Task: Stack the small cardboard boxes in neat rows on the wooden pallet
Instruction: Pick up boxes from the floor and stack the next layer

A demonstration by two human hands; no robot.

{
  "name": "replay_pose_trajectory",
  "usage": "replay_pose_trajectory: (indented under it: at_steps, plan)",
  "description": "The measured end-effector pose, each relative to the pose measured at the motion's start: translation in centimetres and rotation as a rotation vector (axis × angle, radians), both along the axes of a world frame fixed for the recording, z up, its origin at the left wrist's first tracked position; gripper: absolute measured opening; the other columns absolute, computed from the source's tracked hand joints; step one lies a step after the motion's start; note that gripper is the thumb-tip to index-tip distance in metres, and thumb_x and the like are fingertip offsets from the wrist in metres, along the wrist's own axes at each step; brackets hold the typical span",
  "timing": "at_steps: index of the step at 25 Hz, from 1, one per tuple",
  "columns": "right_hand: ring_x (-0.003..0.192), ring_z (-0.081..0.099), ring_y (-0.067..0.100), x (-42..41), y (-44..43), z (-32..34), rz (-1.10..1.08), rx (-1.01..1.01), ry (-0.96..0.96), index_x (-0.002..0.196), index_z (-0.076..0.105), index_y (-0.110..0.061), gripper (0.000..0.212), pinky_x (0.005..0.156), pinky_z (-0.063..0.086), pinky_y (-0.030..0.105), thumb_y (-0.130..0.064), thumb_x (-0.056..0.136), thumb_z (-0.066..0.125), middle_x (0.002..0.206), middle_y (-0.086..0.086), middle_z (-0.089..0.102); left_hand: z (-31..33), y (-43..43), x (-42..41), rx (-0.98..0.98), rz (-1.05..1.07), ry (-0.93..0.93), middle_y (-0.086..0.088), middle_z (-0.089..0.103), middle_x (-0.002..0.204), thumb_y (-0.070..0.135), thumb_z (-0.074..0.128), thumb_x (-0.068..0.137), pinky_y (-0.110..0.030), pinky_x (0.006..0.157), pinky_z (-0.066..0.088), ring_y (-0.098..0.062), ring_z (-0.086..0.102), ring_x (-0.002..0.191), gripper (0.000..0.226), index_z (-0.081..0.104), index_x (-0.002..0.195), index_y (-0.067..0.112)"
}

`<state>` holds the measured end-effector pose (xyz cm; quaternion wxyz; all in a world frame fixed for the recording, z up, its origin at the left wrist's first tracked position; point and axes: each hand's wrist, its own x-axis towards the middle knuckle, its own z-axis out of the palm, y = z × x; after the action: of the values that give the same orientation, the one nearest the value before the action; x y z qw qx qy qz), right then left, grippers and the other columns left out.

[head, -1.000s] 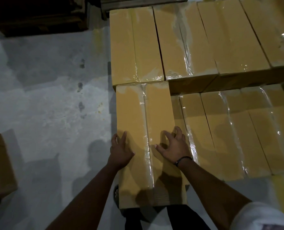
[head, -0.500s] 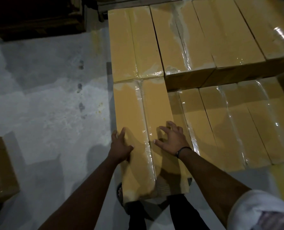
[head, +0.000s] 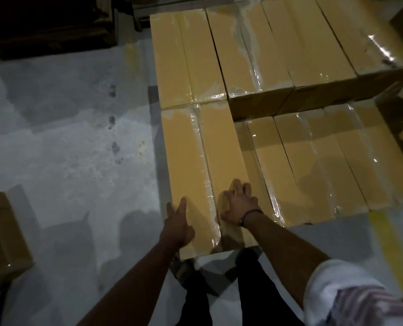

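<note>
A long tan cardboard box (head: 195, 161), taped down its middle, lies at the near left corner of the stack, its far end against another box (head: 186, 60) of the same height. My left hand (head: 178, 224) rests with straight fingers on its near left edge. My right hand (head: 239, 205) presses flat on its top, right of the tape seam. To the right lies a lower row of boxes (head: 313, 165), and behind that a higher row (head: 290, 48). The wooden pallet is hidden under the boxes.
Grey concrete floor (head: 66, 149) spreads to the left. Another cardboard box (head: 0, 238) stands at the left edge. Dark wooden pallets (head: 47, 22) are stacked at the far left. My legs (head: 219, 290) stand just before the stack. A yellow floor line (head: 388, 243) runs at the right.
The box under my hands has slid away from me until its far end meets the box behind it. Both hands have shifted toward its near end.
</note>
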<state>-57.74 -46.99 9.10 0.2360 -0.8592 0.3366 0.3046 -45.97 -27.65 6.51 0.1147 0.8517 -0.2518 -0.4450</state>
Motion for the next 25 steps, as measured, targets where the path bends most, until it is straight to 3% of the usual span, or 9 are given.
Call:
replay_pose_trajectory:
  at_steps: [3,5,7,10,14,18,22,25]
  plan:
    - [0.149,-0.019,0.046,-4.5,3.8,-0.1,0.035,0.051,0.070,0.156,0.014,-0.030,0.105,0.111,0.026,0.071,-0.054,0.076,0.079,0.164,0.007,-0.027,0.3,4.3,-4.4,0.003,-0.126,0.001,-0.013,-0.012,0.166,0.035,0.082,0.082,-0.041,0.105,0.049,-0.037,0.048,0.134,0.126,-0.018,0.158,0.036]
    - [0.147,-0.025,0.048,-6.7,5.3,-0.3,0.067,0.046,0.122,0.158,0.000,-0.030,0.121,0.110,0.028,0.073,-0.052,0.074,0.083,0.161,0.009,-0.036,0.6,5.9,-5.8,0.011,-0.185,-0.025,-0.012,-0.013,0.166,0.029,0.084,0.080,-0.035,0.101,0.051,-0.032,0.054,0.129,0.131,-0.022,0.157,0.037]
    - [0.147,-0.026,0.048,-7.4,5.8,-0.5,0.083,0.005,0.148,0.159,-0.007,-0.028,0.121,0.108,0.033,0.071,-0.037,0.079,0.083,0.158,0.012,-0.040,1.1,6.4,-6.4,0.013,-0.208,-0.084,-0.012,-0.007,0.167,0.019,0.078,0.085,-0.034,0.099,0.053,-0.030,0.054,0.129,0.124,-0.022,0.157,0.039]
    - [0.147,-0.023,0.049,-6.9,5.5,-0.8,0.075,-0.031,0.117,0.160,-0.005,-0.027,0.111,0.107,0.037,0.069,-0.019,0.085,0.077,0.158,0.014,-0.039,1.2,6.2,-5.6,0.006,-0.196,-0.156,-0.012,0.002,0.166,0.016,0.073,0.090,-0.037,0.099,0.053,-0.030,0.053,0.130,0.115,-0.017,0.160,0.033]
    - [0.149,-0.022,0.046,-7.4,5.1,-1.2,0.076,-0.046,0.121,0.160,-0.004,-0.027,0.114,0.108,0.038,0.066,-0.029,0.083,0.080,0.159,0.014,-0.037,0.1,6.1,-4.6,0.012,-0.257,-0.206,-0.012,0.005,0.165,0.014,0.076,0.088,-0.035,0.090,0.056,-0.028,0.060,0.119,0.121,-0.021,0.157,0.035]
    - [0.148,-0.026,0.046,-6.6,5.0,-1.1,0.051,0.021,0.171,0.160,-0.006,-0.027,0.118,0.111,0.031,0.069,-0.035,0.081,0.081,0.159,0.014,-0.038,0.3,6.4,-4.4,0.059,-0.315,-0.261,-0.013,0.006,0.167,0.013,0.071,0.091,-0.035,0.090,0.056,-0.028,0.059,0.121,0.113,-0.017,0.159,0.032]
    - [0.151,-0.011,0.042,-4.3,5.0,0.7,-0.020,-0.012,0.074,0.157,0.009,-0.027,0.096,0.112,0.031,0.067,-0.041,0.085,0.071,0.166,0.011,-0.017,2.6,5.8,-3.4,0.052,-0.276,-0.270,-0.012,0.000,0.170,0.019,0.067,0.095,-0.037,0.095,0.056,-0.031,0.053,0.130,0.101,-0.008,0.162,0.027]
    - [0.152,-0.003,0.040,-2.2,5.6,3.4,-0.013,-0.038,0.000,0.158,0.007,-0.025,0.091,0.115,0.029,0.062,-0.043,0.090,0.065,0.167,0.009,-0.008,5.3,5.3,-1.9,0.030,-0.202,-0.274,-0.009,0.002,0.170,0.033,0.066,0.096,-0.041,0.097,0.053,-0.033,0.053,0.132,0.092,0.004,0.163,0.025]
